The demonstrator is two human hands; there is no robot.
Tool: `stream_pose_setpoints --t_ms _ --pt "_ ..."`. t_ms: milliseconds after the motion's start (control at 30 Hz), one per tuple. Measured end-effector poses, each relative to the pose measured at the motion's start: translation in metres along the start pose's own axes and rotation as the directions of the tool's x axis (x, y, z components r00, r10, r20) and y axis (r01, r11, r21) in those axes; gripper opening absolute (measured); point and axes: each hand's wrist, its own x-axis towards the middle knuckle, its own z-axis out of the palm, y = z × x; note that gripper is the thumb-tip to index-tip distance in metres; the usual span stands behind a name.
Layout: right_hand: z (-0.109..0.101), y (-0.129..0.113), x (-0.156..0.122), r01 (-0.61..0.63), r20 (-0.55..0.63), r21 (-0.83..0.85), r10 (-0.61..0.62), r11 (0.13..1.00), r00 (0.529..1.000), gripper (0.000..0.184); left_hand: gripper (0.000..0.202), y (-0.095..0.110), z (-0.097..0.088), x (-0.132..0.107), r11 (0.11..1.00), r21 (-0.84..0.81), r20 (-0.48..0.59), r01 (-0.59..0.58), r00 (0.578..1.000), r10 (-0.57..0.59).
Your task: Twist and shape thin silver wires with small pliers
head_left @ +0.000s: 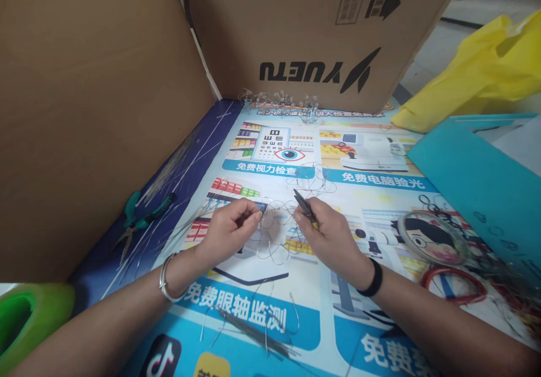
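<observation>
Between my hands hangs a thin wire piece bent into several round loops [275, 247]. My left hand [228, 229] pinches its left edge between thumb and fingertips. My right hand [328, 239] is closed around small pliers [304, 204] with dark jaws; the tips point up and left, and the palm hides most of the handles. The right fingertips are close to the loops' right side, but whether they touch the wire I cannot tell. Just beyond, another looped wire piece [313, 178] lies on the printed sheet [327, 287].
Cardboard walls [262, 22] stand behind and left. Teal-handled pliers [141, 213] and straight wires [169, 168] lie left; cut wires [253, 329] lie in front. Rightward are a round clear container [433, 236], a red ring [454, 270], a teal folder [477, 185] and a yellow bag [469, 78].
</observation>
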Motion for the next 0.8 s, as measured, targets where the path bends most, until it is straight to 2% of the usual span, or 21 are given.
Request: stream_pose_setpoints --t_ms 567,800 --pt "-0.0001 -0.0003 -0.0009 0.010 0.008 -0.005 -0.010 1.000 1.000 0.014 0.014 -0.0017 0.0011 0.0000 1.000 -0.008 -0.016 0.030 0.999 -0.030" --pt "0.0006 0.0021 -0.0009 0.085 -0.016 -0.041 -0.086 0.995 0.996 0.013 0.011 -0.0026 0.0022 -0.0016 1.000 -0.026 -0.031 0.012 0.999 -0.013"
